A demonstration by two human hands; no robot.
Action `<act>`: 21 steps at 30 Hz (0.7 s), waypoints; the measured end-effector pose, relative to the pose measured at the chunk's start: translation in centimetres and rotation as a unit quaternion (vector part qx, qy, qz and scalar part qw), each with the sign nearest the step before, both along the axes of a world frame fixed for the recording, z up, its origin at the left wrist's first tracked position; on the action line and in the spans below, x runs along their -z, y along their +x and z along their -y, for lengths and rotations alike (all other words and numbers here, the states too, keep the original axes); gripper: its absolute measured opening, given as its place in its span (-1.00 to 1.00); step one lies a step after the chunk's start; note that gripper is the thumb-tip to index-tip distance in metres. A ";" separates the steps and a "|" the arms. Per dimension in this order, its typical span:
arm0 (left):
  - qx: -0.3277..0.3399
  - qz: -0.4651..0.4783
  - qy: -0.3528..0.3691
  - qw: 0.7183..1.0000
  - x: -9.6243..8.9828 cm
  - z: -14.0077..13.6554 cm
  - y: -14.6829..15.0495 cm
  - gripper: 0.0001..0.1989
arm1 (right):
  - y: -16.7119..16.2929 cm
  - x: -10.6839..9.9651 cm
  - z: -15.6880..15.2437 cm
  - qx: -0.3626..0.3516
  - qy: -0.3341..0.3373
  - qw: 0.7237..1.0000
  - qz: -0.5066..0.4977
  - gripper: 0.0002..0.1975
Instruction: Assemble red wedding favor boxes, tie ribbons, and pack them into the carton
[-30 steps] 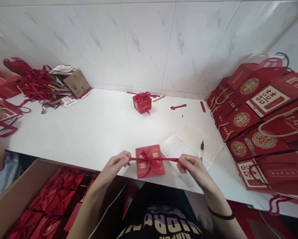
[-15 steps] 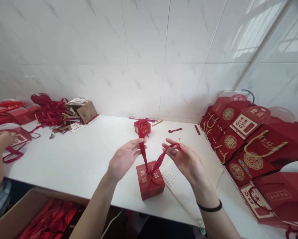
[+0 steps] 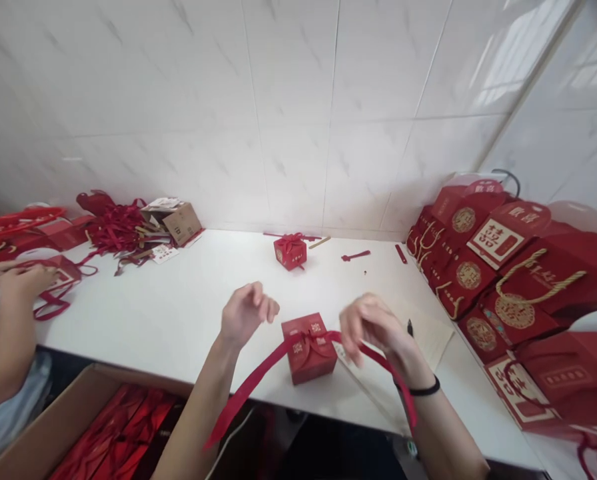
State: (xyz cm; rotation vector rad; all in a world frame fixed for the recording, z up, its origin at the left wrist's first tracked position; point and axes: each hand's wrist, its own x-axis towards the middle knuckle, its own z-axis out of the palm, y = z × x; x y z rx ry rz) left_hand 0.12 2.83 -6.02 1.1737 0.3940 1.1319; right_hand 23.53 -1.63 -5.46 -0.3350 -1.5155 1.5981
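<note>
A small red gift box point(image 3: 310, 363) with gold characters stands near the table's front edge. Across its top lies a red ribbon point(image 3: 258, 375), one tail hanging toward the lower left over the edge, the other passing behind my right hand toward the wrist. Left of the box, my left hand point(image 3: 248, 313) hovers above the ribbon with fingers loosely bent and nothing in them. My right hand point(image 3: 371, 327) hangs over the ribbon beside the box, fingers bent downward and slightly blurred; whether they touch the ribbon is unclear.
Behind stands a finished-looking red box with a bow point(image 3: 290, 255). Red bags point(image 3: 513, 310) crowd the right side. An open carton point(image 3: 98, 380) of red items sits below left. A co-worker's hands point(image 3: 26, 280) work at far left, near a ribbon pile point(image 3: 116, 230). A pen point(image 3: 410, 327) lies at right.
The ribbon ends, held up by both hands before, now lie spread out to the left and right of the box. My hands have come off the raised tails, fingers more curled.
</note>
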 end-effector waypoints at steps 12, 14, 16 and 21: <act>-0.056 -0.478 0.231 0.845 4.0 1.4 1.7 -0.91 | -1.8 3.9 -0.9 0.209 0.202 0.842 0.455 -0.85; -0.054 -0.478 0.236 0.844 4.2 1.7 1.7 -0.92 | -1.9 3.6 -0.8 0.198 0.201 0.841 0.461 -0.86; -0.050 -0.479 0.231 0.845 4.3 2.0 1.8 -0.91 | -2.0 3.4 -0.8 0.190 0.204 0.836 0.472 -0.89; -0.062 -0.487 0.242 0.837 4.4 2.6 2.3 -0.92 | -2.5 3.8 -0.9 0.197 0.221 0.824 0.483 -0.86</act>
